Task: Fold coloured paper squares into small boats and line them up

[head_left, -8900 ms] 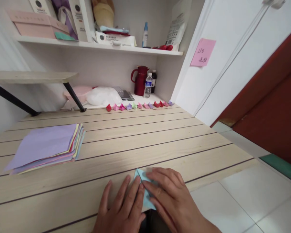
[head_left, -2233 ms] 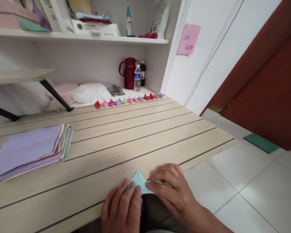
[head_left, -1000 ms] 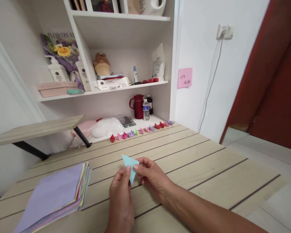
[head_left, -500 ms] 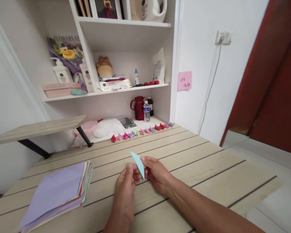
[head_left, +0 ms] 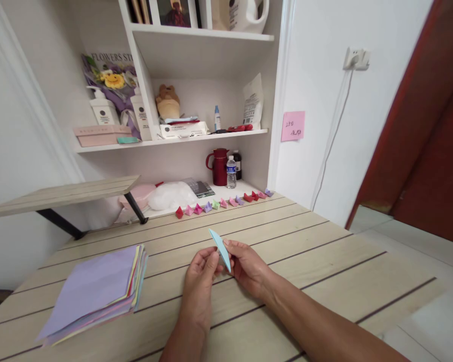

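Note:
A folded piece of light blue paper point(head_left: 219, 248) is held up on a slant above the table, seen nearly edge-on. My right hand point(head_left: 246, 264) pinches its right side between thumb and fingers. My left hand point(head_left: 203, 269) is closed at its lower left side, thumb up against the paper; the fingertips behind are partly hidden. Beyond the hands, a row of small folded paper pieces point(head_left: 198, 208) in red, pink, purple and green lines the table's back edge. To the left lies a stack of coloured paper sheets point(head_left: 94, 279), a purple one on top.
The slatted wooden table point(head_left: 287, 236) spans the front. A raised wooden stand point(head_left: 79, 193) with black legs is at the left. Behind are white shelves point(head_left: 196, 35), a red jug point(head_left: 219, 168), a water bottle point(head_left: 231, 173) and a white plastic bag point(head_left: 173, 196).
The view has shifted slightly, so the scene sits a little further right. The blue paper is turned more edge-on, its sides slightly parted. Both hands keep hold of it.

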A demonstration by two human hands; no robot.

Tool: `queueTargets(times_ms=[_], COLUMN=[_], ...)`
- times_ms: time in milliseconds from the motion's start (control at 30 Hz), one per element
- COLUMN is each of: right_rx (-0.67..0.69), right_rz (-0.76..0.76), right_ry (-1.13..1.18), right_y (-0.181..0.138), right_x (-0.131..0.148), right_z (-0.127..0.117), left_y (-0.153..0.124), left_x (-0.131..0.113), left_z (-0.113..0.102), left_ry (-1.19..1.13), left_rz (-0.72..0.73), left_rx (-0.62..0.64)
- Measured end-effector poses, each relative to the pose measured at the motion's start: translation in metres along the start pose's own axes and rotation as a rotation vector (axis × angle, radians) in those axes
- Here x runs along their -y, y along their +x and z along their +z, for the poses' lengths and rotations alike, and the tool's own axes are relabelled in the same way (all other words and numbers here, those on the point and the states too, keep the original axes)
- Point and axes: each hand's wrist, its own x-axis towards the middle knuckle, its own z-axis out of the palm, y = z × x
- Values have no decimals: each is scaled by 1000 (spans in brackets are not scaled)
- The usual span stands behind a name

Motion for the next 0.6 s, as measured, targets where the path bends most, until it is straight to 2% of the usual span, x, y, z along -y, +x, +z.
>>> queueTargets(times_ms=[600], right_rx=[75], right_rz=[34], right_ry=[52], right_y=[-5], right_x=[2], right_z=[3], left_y=[3], left_x=[5], left_z=[3], left_ry=[42], left_rz=[35], left_rx=[86])
